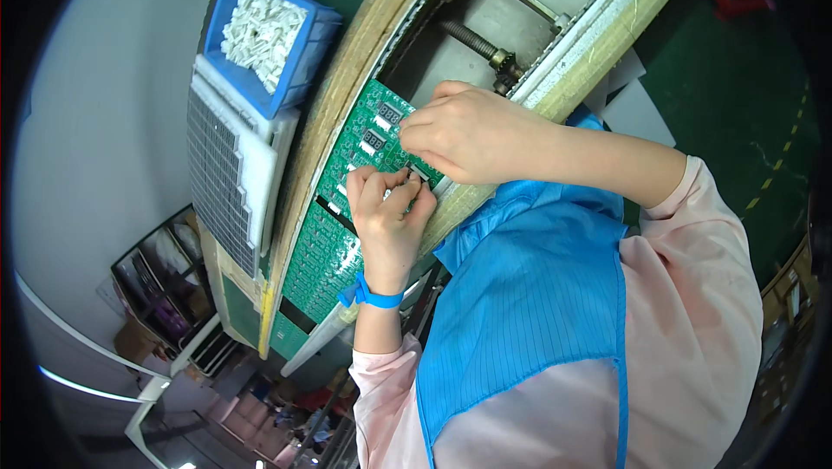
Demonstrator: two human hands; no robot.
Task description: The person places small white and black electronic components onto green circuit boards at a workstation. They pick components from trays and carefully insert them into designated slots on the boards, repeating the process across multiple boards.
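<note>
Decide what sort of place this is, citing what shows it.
Probably an electronics assembly line: green circuit boards on a conveyor rail, a blue bin of white plastic parts, and both hands pressing a component onto a board.

So the circuit board (364,144) sits on the conveyor rails, with another board (321,265) right below it in the same lane. Both hands meet over the upper board's lower right edge, left hand (387,209) just below the right hand (464,131). Left of the lane there's a tray of parts (221,179), and a bin of small connectors (264,35) sits above that tray. A threaded rod (472,44) runs behind the boards.
</note>
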